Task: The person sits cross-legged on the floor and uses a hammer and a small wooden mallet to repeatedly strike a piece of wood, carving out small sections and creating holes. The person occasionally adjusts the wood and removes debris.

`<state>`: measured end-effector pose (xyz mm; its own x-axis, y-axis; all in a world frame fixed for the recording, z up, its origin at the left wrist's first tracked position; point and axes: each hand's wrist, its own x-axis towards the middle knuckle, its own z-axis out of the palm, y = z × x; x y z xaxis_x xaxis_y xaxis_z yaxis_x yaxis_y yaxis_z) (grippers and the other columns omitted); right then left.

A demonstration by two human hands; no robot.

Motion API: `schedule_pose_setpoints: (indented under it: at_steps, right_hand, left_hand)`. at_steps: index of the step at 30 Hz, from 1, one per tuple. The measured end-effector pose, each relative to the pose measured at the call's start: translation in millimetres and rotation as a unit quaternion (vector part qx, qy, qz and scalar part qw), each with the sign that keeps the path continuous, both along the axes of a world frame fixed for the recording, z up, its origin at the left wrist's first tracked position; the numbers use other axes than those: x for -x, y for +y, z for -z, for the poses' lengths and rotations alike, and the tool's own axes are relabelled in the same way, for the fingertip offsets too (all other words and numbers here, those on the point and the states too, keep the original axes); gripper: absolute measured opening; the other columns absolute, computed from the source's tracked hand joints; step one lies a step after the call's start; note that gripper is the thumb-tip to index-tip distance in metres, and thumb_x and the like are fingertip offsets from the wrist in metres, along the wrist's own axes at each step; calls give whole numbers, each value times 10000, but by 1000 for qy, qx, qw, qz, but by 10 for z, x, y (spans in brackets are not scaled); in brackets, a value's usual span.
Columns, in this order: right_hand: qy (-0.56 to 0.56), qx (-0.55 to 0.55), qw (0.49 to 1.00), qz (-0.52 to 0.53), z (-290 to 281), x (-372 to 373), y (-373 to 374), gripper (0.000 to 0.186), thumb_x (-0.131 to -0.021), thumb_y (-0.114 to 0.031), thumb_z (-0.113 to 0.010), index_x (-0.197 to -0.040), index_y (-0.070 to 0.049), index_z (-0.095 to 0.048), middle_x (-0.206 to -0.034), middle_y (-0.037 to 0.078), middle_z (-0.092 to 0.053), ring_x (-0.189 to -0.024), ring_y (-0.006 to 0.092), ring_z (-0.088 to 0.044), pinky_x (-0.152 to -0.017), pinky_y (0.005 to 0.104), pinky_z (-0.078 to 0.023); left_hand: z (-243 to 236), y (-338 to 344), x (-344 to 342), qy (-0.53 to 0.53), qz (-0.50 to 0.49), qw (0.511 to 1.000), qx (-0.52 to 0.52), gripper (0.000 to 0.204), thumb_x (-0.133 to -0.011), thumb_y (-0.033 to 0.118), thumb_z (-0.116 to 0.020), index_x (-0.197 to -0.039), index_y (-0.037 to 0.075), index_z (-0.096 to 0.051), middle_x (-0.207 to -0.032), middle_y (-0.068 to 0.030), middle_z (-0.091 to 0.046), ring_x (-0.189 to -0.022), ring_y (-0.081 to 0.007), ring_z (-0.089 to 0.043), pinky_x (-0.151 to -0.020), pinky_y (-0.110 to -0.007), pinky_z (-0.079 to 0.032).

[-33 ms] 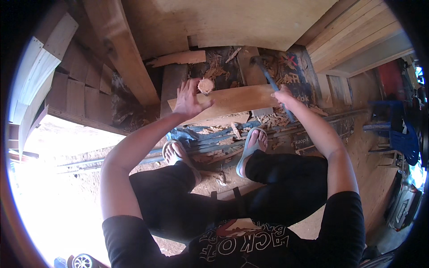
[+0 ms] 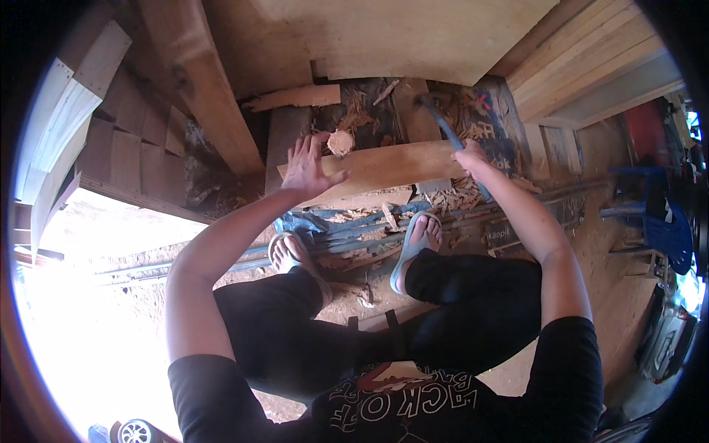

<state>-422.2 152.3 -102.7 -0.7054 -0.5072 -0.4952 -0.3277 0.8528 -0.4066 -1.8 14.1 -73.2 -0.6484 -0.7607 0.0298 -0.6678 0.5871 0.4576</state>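
My right hand (image 2: 473,159) grips the bluish handle of a hammer (image 2: 445,127), whose dark, blurred head points away to the far left of the hand. To the left, my left hand (image 2: 305,168) is open with its fingers spread, at the left side of a short round piece of wood (image 2: 340,143). The piece shows its pale, rough-edged end face. One fingertip is close to its edge; whether it touches I cannot tell. Behind my feet's toes lies a wooden plank (image 2: 399,164), running crosswise under both hands, with the round piece at its far edge.
Wood chips (image 2: 356,111) are strewn around the plank. A thick timber beam (image 2: 207,81) slants down at the left, and a plywood sheet (image 2: 384,37) spans the far side. Stacked boards (image 2: 591,59) stand far right, near a blue chair (image 2: 665,221). Both sandalled feet are close to the plank.
My left hand has shifted slightly left and its fingers are more upright and spread. The hammer in my right hand has tilted a little. The round piece and plank stay put.
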Motion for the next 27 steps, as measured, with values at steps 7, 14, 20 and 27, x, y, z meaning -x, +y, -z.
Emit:
schedule_pose_setpoints:
  at_steps: [7,14,20,27]
  right_hand:
    - [-262,148,953,-24,-1250,-124,240,190,-965,-195,-743,-993,-120,-571,-695,-81,-472,-493,35,-409,-431,246,-341]
    - [-94,131,960,-229,-2023,-676,698,136,-1007,-162,-716,-1014,-78,-609,-812,-30,-573,-687,65,-517,-631,263,-451]
    - [-21,184,918,-351,-2381,-1111,837,158,-1005,-141,-701,-1068,-21,-619,-896,44,-613,-867,131,-579,-813,327,-498]
    - [99,114,931,-332,-2261,-1373,778,262,-996,-140,-697,-1239,-55,-649,-992,175,-696,-921,313,-687,-839,384,-528]
  left_hand:
    - [268,-213,-606,-136,145,980,14,1284,-724,683,-865,-1668,116,-206,-1701,-198,-248,-1600,-408,-222,-1302,-598,-193]
    - [266,-216,-775,-144,149,978,-13,1306,-722,697,-865,-1659,55,-221,-1663,-208,-329,-1574,-410,-273,-1291,-564,-238]
    - [307,-192,-787,-168,129,976,-45,1290,-717,709,-850,-1642,34,-254,-1624,-239,-376,-1538,-419,-326,-1285,-548,-258]
    - [303,-229,-802,-151,137,978,-43,1267,-709,647,-882,-1633,28,-275,-1620,-242,-377,-1523,-421,-349,-1275,-516,-302]
